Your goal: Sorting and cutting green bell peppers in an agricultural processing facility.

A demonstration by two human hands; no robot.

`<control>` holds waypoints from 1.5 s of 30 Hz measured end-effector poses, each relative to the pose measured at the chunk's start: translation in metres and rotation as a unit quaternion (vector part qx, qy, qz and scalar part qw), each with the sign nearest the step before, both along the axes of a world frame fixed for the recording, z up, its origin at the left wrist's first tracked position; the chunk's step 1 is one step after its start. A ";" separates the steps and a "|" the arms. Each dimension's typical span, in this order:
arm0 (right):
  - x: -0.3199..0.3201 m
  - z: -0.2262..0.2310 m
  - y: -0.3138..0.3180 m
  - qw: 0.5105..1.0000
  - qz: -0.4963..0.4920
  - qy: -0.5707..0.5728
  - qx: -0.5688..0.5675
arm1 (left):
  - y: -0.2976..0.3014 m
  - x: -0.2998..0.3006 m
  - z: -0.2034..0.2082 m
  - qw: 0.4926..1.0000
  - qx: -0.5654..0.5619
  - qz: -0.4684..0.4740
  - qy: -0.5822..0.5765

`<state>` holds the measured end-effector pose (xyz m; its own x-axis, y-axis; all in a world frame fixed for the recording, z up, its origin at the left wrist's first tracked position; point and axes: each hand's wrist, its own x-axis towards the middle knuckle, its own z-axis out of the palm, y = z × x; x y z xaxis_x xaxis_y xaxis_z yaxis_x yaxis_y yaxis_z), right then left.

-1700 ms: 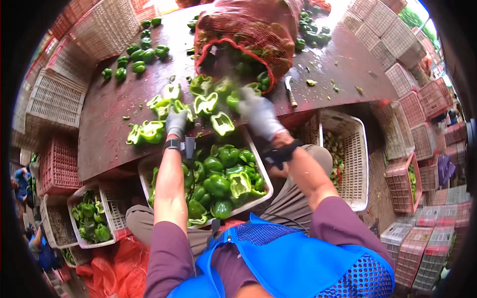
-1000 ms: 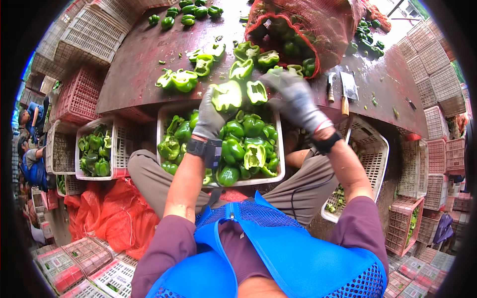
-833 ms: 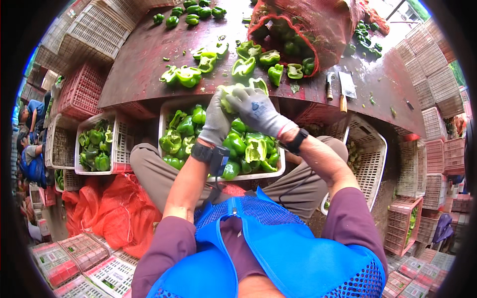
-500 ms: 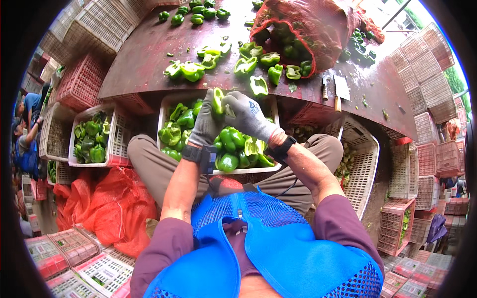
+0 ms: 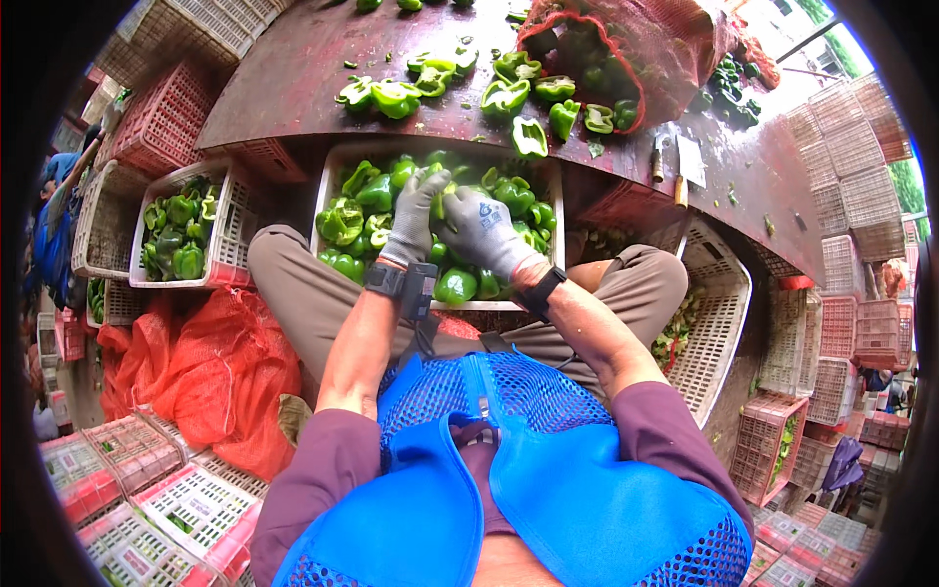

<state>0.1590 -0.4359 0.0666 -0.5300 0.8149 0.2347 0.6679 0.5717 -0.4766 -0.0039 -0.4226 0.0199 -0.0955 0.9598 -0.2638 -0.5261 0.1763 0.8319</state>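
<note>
A seated person is working over a white plastic crate of cut green bell peppers (image 5: 391,196) resting on their lap. Both hands have come down from the table edge, where they were a moment ago, and are now meeting low over the crate. The left hand in a grey knit glove (image 5: 416,210) and the right hand in a grey knit glove (image 5: 484,230) are closed together around a piece of green pepper (image 5: 437,201); only slivers of it are showing between the fingers, so which hand is gripping it I cannot tell. It seems a pepper has been carried from the table to the crate and is being pulled apart there.

Ahead, a worn dark red table (image 5: 293,78) is bearing halved green peppers (image 5: 391,96) and a red mesh sack of whole peppers (image 5: 626,49). A cleaver with a wooden handle (image 5: 685,168) is lying on the table's right part. Another white crate of peppers (image 5: 176,230) is sitting to the left, beside crumpled red netting (image 5: 205,362). A white basket of scraps (image 5: 709,323) is standing to the right. Stacked red and white crates (image 5: 841,323) are ringing the room.
</note>
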 end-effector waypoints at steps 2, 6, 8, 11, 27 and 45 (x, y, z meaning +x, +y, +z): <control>-0.002 -0.004 -0.002 0.998 -0.015 -0.015 -0.058 | 0.004 -0.006 -0.008 1.000 0.016 -0.010 0.018; 0.000 -0.010 0.005 0.917 -0.070 0.127 -0.371 | -0.003 -0.006 -0.031 1.000 -0.014 -0.007 -0.027; 0.038 -0.034 0.038 0.647 -0.058 0.495 -0.578 | 0.029 0.028 -0.013 0.990 0.009 -0.048 -0.134; 0.010 -0.014 0.030 0.692 -0.109 0.486 -0.522 | 0.022 -0.005 -0.021 0.991 0.034 -0.037 -0.123; 0.169 -0.023 0.203 0.972 -0.159 -0.173 0.010 | 0.068 0.045 0.018 0.581 0.077 -0.148 0.796; 0.117 0.084 0.028 0.938 0.073 0.140 -0.308 | 0.014 0.084 0.083 0.991 -0.008 -0.133 0.010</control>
<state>0.2760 -0.4076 0.1501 -0.6347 0.7648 -0.1102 0.4031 0.2061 -0.8917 0.0798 -0.4088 0.1034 0.1557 0.9476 -0.2790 -0.4419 0.3194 0.8383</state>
